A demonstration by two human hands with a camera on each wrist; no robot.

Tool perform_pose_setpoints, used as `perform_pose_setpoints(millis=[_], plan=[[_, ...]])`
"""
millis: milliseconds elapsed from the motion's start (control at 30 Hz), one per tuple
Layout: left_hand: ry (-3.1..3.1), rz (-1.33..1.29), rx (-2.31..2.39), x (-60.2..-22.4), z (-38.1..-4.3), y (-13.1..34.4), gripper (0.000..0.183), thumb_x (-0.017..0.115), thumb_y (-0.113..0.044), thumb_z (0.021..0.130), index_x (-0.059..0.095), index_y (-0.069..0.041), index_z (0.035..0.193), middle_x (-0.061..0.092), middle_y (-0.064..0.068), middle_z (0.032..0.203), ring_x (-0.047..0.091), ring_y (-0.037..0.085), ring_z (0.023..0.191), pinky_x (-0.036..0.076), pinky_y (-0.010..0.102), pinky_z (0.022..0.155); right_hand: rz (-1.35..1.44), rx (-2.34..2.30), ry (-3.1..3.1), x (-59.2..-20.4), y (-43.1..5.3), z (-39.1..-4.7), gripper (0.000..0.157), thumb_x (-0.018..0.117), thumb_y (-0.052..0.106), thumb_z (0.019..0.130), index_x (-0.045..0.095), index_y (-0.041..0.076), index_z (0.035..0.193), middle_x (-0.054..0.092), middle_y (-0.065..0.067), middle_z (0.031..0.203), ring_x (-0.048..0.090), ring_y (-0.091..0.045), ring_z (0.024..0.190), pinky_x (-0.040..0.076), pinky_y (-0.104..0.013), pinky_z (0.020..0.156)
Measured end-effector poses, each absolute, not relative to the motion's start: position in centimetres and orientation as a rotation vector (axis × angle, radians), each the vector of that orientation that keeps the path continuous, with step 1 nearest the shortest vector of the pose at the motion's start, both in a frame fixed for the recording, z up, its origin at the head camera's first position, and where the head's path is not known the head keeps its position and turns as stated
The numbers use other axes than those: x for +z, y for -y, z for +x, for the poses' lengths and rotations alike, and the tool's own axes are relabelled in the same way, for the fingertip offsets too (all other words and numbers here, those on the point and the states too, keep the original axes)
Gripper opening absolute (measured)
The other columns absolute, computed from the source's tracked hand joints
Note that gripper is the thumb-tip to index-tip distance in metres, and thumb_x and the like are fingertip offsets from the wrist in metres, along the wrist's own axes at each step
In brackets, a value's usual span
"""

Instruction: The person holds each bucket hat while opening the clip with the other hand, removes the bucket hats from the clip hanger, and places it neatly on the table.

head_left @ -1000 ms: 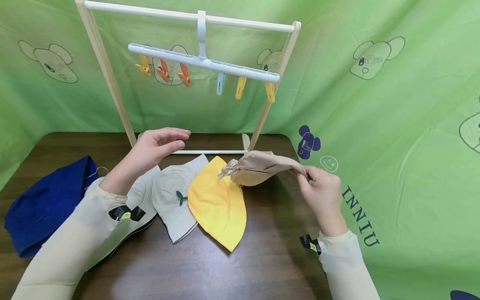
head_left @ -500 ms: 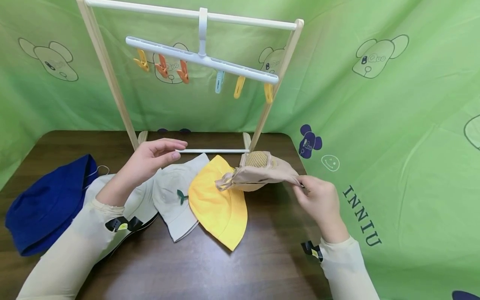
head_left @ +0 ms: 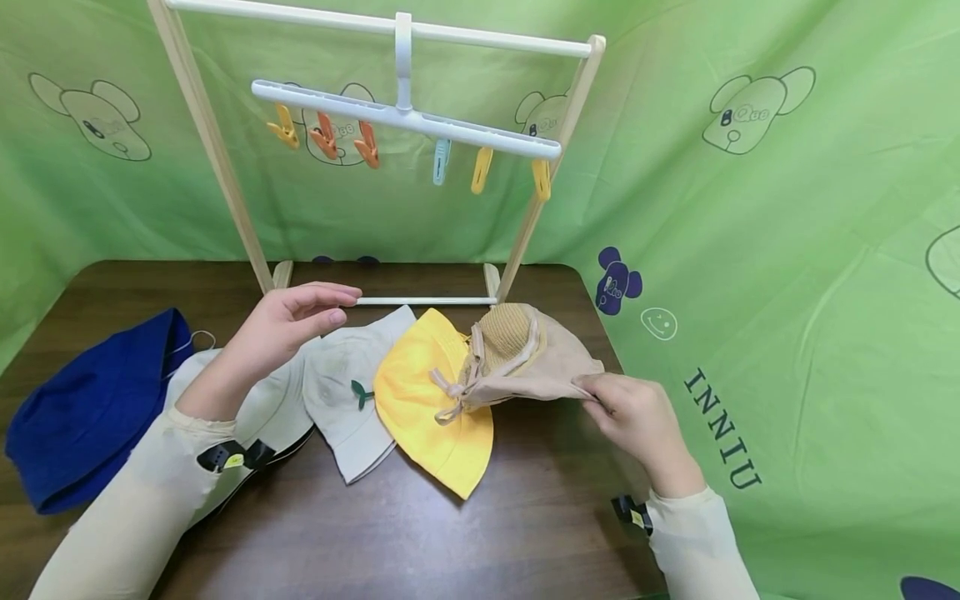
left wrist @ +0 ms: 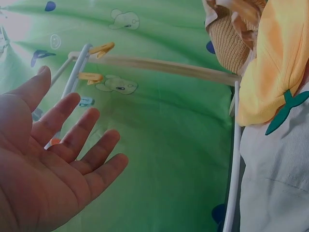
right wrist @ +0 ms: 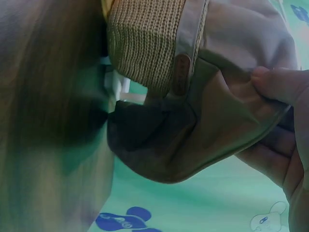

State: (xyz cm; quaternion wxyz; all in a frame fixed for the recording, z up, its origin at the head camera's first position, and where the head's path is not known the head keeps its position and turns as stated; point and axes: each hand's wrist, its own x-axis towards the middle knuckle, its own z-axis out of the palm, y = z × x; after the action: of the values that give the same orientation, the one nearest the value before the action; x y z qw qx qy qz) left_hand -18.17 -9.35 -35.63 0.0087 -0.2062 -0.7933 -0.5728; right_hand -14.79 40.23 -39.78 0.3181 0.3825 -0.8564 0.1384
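Note:
At the right of the head view, my right hand [head_left: 633, 425] pinches the brim of a beige sun hat [head_left: 558, 346] between thumb and fingers. Its woven straw crown [right wrist: 145, 41] and a small brown label [right wrist: 181, 75] show in the right wrist view. Ribbon ties [head_left: 450, 392] on the hat hang over the yellow bucket hat [head_left: 420, 392]. My left hand [head_left: 288, 325] hovers above the white hats, holding nothing, its fingers relaxed and spread in the left wrist view. Beside the yellow hat lies a pale grey bucket hat [head_left: 341, 375] with a green sprout.
A wooden rack [head_left: 210, 142] stands at the table's back. From its bar hangs a light blue hanger [head_left: 405, 118] with several clips [head_left: 480, 171]. A white hat [head_left: 281, 408] and a blue hat [head_left: 97, 408] lie at left on the brown table [head_left: 420, 542].
The beige hat has tilted in my right hand, so its straw crown now shows, and it has come slightly nearer. My left hand has drifted a little left and down.

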Motion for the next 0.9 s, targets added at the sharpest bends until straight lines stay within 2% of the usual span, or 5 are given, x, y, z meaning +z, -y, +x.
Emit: perform_pose_setpoints(millis=[233, 533, 700, 800, 900], plan=[[2.476, -0.652, -1.768, -35.8, -17.9, 9.7, 0.025, 0.066, -0.016, 0.101, 0.071, -0.005, 0.124, 0.066, 0.004, 0.135, 0.06, 0.004, 0.123, 0.049, 0.018, 0.099, 1.045, 0.379, 2.246, -40.9, -41.1, -14.6, 0.018, 0.062, 0.017, 0.09, 0.078, 0.01, 0.097, 0.078, -0.002, 0.089, 0.075, -0.021, 0.078, 0.058, -0.039, 0.066], [2.441, -0.686, -1.77, -36.3, -17.2, 9.9, 0.024, 0.067, -0.01, 0.1, 0.071, -0.003, 0.123, 0.067, 0.004, 0.132, 0.064, 0.009, 0.119, 0.051, 0.017, 0.096, 1.084, 0.418, 2.334, -42.2, -42.4, -14.4, 0.047, 0.047, 0.045, 0.108, 0.078, 0.011, 0.099, 0.078, -0.001, 0.093, 0.075, -0.021, 0.085, 0.058, -0.037, 0.074], [2.441, -0.692, -1.776, -36.7, -17.3, 10.2, 0.025, 0.067, -0.009, 0.1, 0.071, -0.002, 0.124, 0.067, 0.002, 0.132, 0.063, 0.006, 0.119, 0.051, 0.018, 0.096, 1.13, 0.465, 2.407, -42.7, -43.0, -14.5, 0.015, 0.079, 0.024, 0.091, 0.08, 0.013, 0.101, 0.078, -0.002, 0.1, 0.076, -0.022, 0.092, 0.057, -0.033, 0.083], [2.447, -0.691, -1.759, -36.7, -17.3, 10.3, 0.025, 0.066, -0.01, 0.101, 0.071, -0.003, 0.124, 0.067, 0.001, 0.132, 0.062, 0.003, 0.119, 0.051, 0.017, 0.096, 1.138, 0.472, 2.441, -43.0, -43.3, -14.6, 0.03, 0.088, 0.006, 0.072, 0.08, 0.015, 0.1, 0.078, -0.001, 0.102, 0.075, -0.023, 0.094, 0.057, -0.031, 0.085], [2.45, -0.694, -1.75, -36.7, -17.2, 10.5, 0.025, 0.066, -0.009, 0.101, 0.071, -0.003, 0.124, 0.067, 0.001, 0.132, 0.062, 0.002, 0.119, 0.051, 0.016, 0.096, 1.127, 0.461, 2.497, -43.4, -43.4, -14.8, 0.031, 0.089, 0.004, 0.07, 0.079, 0.02, 0.095, 0.078, 0.001, 0.104, 0.075, -0.022, 0.095, 0.057, -0.031, 0.084]])
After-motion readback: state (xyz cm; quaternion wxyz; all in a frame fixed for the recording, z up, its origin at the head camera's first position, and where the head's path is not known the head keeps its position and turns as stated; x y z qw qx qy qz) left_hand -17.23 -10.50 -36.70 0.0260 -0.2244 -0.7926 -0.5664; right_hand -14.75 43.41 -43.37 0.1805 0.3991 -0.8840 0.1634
